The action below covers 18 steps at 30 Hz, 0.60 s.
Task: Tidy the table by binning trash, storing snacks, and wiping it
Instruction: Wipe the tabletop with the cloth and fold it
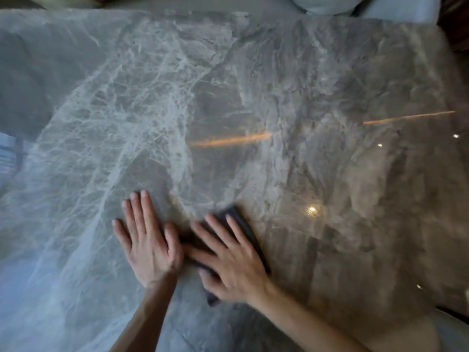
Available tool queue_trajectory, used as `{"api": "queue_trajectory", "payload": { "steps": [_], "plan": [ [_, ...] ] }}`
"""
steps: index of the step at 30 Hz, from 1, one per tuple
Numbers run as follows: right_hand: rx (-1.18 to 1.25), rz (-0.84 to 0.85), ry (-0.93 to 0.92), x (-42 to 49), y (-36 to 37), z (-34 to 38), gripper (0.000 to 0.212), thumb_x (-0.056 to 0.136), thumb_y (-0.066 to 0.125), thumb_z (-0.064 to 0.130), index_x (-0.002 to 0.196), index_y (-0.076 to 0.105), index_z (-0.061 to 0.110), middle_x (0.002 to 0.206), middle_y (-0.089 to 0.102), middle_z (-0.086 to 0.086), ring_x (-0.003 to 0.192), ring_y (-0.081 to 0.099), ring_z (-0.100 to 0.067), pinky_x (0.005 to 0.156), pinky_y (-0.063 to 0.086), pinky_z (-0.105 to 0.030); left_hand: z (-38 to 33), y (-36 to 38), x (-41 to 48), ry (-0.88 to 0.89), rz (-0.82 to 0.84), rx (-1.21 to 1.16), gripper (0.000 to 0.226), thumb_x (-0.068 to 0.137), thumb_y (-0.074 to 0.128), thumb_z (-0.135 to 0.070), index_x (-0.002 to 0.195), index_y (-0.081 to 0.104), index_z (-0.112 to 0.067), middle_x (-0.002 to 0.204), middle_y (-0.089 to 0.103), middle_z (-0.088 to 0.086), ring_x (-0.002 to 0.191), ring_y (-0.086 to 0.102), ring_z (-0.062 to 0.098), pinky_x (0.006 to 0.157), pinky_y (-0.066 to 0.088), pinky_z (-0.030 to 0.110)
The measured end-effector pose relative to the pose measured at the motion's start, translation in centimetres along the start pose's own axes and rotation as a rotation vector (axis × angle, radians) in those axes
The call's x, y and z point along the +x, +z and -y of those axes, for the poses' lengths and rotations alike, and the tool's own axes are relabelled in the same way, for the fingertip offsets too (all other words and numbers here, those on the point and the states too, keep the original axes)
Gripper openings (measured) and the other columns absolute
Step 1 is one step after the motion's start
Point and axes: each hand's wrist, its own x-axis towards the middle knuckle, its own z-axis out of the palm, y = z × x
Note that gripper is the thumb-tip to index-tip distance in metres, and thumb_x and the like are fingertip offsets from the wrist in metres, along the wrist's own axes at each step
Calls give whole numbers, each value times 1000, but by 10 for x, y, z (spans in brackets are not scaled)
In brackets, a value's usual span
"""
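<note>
A grey veined marble table [228, 97] fills the view. My right hand [233, 260] lies flat, fingers spread, pressing a dark folded cloth [243, 227] onto the near middle of the tabletop. The cloth shows past the fingertips and again below the palm. My left hand [147, 240] rests flat on the bare marble just left of it, fingers together and stretched out, its thumb touching the cloth's edge. The picture is blurred by motion.
The table's far edge runs along the top, with pale cushioned seats [330, 3] behind it. Its right edge drops off at the lower right corner [451, 313]. Light reflections streak the glossy surface.
</note>
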Motion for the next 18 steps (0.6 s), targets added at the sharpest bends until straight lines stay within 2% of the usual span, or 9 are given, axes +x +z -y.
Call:
{"api": "queue_trajectory", "payload": {
  "steps": [4, 7, 8, 9, 10, 12, 14, 16, 18],
  "plan": [
    [-124, 132, 147, -105, -24, -66, 80, 75, 59, 46, 148, 25, 48, 161, 26, 3, 152, 13, -24, 119, 18, -56, 0, 4, 1, -28, 17, 24, 73, 87, 38, -29, 155, 15, -18, 164, 16, 7, 153, 9, 23, 123, 6, 52],
    [-150, -61, 788, -22, -48, -164, 67, 89, 38, 45, 153, 18, 37, 162, 24, -6, 150, 20, -30, 116, 23, -59, 2, 4, 2, -20, 6, 42, 73, 87, 35, -32, 155, 14, -18, 164, 14, 7, 153, 8, 23, 124, 4, 50],
    [-107, -145, 948, 25, -57, -181, 66, 90, 33, 45, 153, 18, 35, 162, 23, -7, 149, 20, -32, 116, 21, -60, 3, 5, 2, -12, 3, 41, 72, 88, 33, -33, 156, 13, -18, 164, 14, 6, 153, 7, 23, 124, 3, 49],
    [-83, -185, 978, 67, -60, -182, 67, 89, 33, 46, 153, 19, 34, 161, 24, -8, 148, 21, -33, 115, 21, -61, 4, 6, 3, -4, -2, 34, 71, 89, 32, -33, 156, 11, -19, 164, 14, 5, 153, 7, 22, 124, 3, 48],
    [-90, -216, 892, 100, -54, -167, 68, 87, 36, 46, 152, 22, 32, 160, 27, -8, 147, 23, -35, 114, 21, -61, 5, 7, 3, -2, -12, 18, 71, 90, 31, -33, 156, 10, -20, 164, 14, 4, 153, 7, 20, 124, 2, 47],
    [-67, -205, 516, 124, -34, -95, 69, 84, 43, 46, 150, 27, 33, 160, 27, -5, 149, 19, -34, 116, 18, -60, 6, 7, 1, 0, -38, -36, 68, 92, 28, -34, 156, 12, -18, 164, 16, 1, 153, 8, 18, 125, 3, 46],
    [18, -134, 144, 81, -9, -11, 71, 84, 47, 45, 151, 27, 35, 163, 19, 0, 153, 7, -28, 120, 11, -57, 7, 5, -2, 14, -63, -126, 65, 94, 26, -34, 155, 14, -15, 163, 16, -2, 153, 10, 16, 125, 4, 45],
    [41, -1, -29, 4, 1, 24, 74, 83, 50, 45, 152, 23, 38, 164, 13, 4, 153, 3, -23, 121, 11, -53, 7, 5, -1, 14, -75, -194, 65, 94, 26, -33, 155, 14, -14, 162, 14, -7, 153, 11, 14, 125, 4, 46],
    [-20, 65, -77, -61, -7, -8, 77, 82, 51, 44, 152, 18, 44, 164, 15, 5, 153, 7, -22, 121, 14, -52, 8, 4, -2, -3, -87, -214, 66, 93, 27, -34, 155, 15, -14, 161, 12, -11, 152, 13, 14, 124, 6, 46]
  ]
}}
